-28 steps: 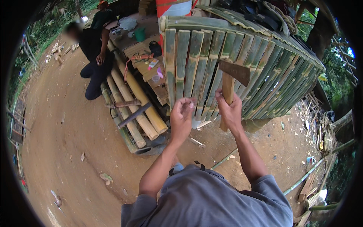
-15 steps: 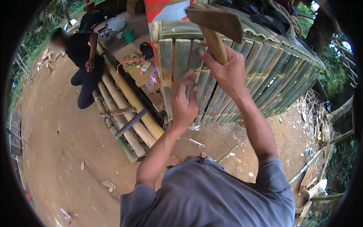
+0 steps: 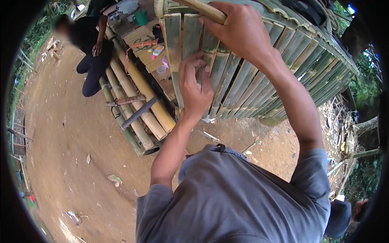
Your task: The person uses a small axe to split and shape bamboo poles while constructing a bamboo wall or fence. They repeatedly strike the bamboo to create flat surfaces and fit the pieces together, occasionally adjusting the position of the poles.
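My right hand (image 3: pixel 245 34) is wrapped round the wooden handle (image 3: pixel 202 10) of a hammer at the top of the view; the hammer's head is out of the picture. Below and left of it, my left hand (image 3: pixel 197 85) rests against upright split bamboo slats (image 3: pixel 173 52). Its fingers are curled, with the thumb and fingertips close together at a narrow slat. Whatever lies between them is too small or hidden to make out. The slats form a panel below a horizontal bamboo rail (image 3: pixel 162 8), with dark gaps between several of them.
A bench of thick bamboo poles (image 3: pixel 135 77) stands at the left, with a person in dark clothes (image 3: pixel 87 34) seated beside it. A green mug (image 3: pixel 141 17) and an orange strap (image 3: pixel 142 43) lie behind. Another person (image 3: pixel 340 216) shows at the lower right.
The hammer has moved up and left with my right hand, and its brown head has left the view. My left hand stays at the slats. The whole view has shifted slightly.
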`<state>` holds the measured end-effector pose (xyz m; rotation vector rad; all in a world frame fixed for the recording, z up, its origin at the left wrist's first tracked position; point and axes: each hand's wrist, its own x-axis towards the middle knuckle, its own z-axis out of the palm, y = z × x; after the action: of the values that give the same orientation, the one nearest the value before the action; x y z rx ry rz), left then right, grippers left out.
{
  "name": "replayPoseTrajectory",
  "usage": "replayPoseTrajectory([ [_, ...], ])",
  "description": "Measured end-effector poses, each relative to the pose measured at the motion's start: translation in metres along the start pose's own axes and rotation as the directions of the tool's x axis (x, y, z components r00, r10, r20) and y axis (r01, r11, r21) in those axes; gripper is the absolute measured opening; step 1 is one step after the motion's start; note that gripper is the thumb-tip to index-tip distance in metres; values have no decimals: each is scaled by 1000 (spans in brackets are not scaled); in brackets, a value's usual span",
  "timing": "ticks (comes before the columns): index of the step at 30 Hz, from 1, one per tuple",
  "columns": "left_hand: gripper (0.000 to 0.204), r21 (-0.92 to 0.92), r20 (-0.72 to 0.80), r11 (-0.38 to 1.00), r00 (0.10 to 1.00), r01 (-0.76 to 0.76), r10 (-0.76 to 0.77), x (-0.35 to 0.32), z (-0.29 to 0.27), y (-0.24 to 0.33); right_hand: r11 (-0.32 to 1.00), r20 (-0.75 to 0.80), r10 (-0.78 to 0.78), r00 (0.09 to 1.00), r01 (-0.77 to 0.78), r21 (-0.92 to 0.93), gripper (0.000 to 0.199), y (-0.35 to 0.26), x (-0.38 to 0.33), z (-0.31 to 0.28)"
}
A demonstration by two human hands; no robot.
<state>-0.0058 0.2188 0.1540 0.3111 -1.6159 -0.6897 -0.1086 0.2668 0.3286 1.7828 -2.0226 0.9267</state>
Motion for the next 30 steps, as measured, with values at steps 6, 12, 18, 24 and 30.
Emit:
replayPoseTrajectory([
  [6,14,-45,-2,999,1000,21,-22,1,2,1,994,-68,-107,992,108,18,16,1,1,1],
  [12,14,-52,-2,998,999,44,-44,3,-1,0,995,-64,-99,993,99,-7,15,-2,3,2],
  [18,12,-119,4,988,995,95,-96,6,-1,2,993,-77,-104,992,100,-61,19,-5,4,-1],
  [24,9,-240,-48,963,989,121,-137,5,0,-3,952,59,28,998,-9,-307,24,-19,15,-15],
  [30,14,-451,56,779,885,436,-463,15,-11,17,944,23,-73,997,76,-321,31,-17,17,-16],
])
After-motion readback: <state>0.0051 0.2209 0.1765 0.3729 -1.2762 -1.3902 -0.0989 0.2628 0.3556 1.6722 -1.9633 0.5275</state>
